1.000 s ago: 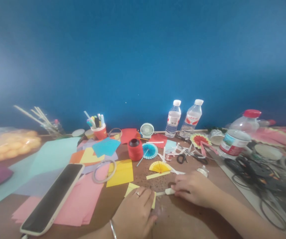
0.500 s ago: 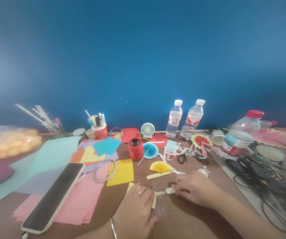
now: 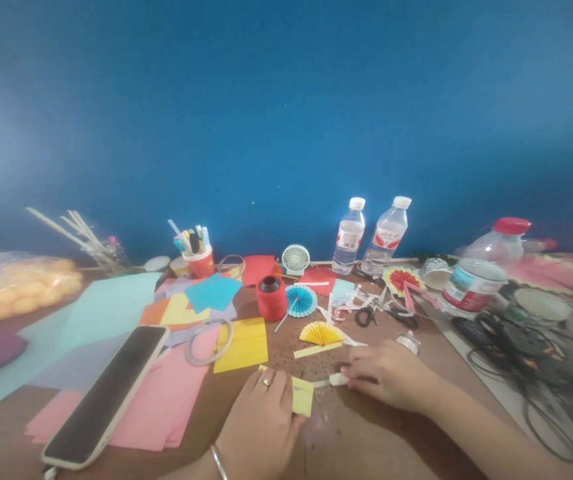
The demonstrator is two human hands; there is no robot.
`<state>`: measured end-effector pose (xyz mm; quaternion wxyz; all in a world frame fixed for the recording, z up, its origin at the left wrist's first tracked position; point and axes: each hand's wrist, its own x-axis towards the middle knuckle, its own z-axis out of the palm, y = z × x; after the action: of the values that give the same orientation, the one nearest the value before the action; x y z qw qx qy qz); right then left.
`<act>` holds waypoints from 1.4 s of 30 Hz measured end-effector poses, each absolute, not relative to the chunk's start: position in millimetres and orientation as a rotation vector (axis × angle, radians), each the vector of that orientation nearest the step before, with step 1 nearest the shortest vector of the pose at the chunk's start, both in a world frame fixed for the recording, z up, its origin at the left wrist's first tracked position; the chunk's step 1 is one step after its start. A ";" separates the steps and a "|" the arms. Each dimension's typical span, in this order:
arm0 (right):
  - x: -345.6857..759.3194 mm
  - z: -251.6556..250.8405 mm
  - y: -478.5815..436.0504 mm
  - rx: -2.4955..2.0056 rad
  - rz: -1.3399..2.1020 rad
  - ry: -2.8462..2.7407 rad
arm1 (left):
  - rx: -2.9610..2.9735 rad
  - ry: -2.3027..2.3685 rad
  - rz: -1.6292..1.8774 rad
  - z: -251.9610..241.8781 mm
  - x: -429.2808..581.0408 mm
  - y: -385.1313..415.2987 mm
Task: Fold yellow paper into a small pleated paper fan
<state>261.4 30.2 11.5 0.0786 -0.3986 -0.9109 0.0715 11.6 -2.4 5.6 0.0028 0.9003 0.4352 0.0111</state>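
Head view: toward the near edge of the table point(image 3: 349, 450), the left hand point(image 3: 265, 417) lies flat, open, over pale-yellow paper point(image 3: 303, 398); the right hand point(image 3: 385, 375) pinches a white piece point(image 3: 338, 379).

The light is soft and middling, paling the blue wall point(image 3: 286, 120) between nine and ten o'clock and, more faintly, past two o'clock; the two o'clock corner falls dark. Glare whitens the plastic bag point(image 3: 21, 283) at nine o'clock. At five o'clock a soft shadow spreads over the table point(image 3: 346, 460) below the right hand point(image 3: 389, 377). Haze dulls the colours; cables point(image 3: 521, 363) at four o'clock look smeared, and the red-capped bottle point(image 3: 474, 287) at three o'clock leans, stretched.
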 end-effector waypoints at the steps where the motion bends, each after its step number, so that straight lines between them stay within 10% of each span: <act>1: 261.4 11.4 30.0 -1.194 0.217 -2.723 | 2.825 1.365 0.028 5.5 11.5 -2.5; 42: 268.4 9.9 30.5 -1.222 0.216 -2.708 | 2.787 1.230 0.096 8.4 13.3 -0.6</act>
<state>268.4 30.5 9.9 0.0814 -0.4089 -0.9061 0.0722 13.3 -0.6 8.4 0.0471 0.9134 0.4032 0.0315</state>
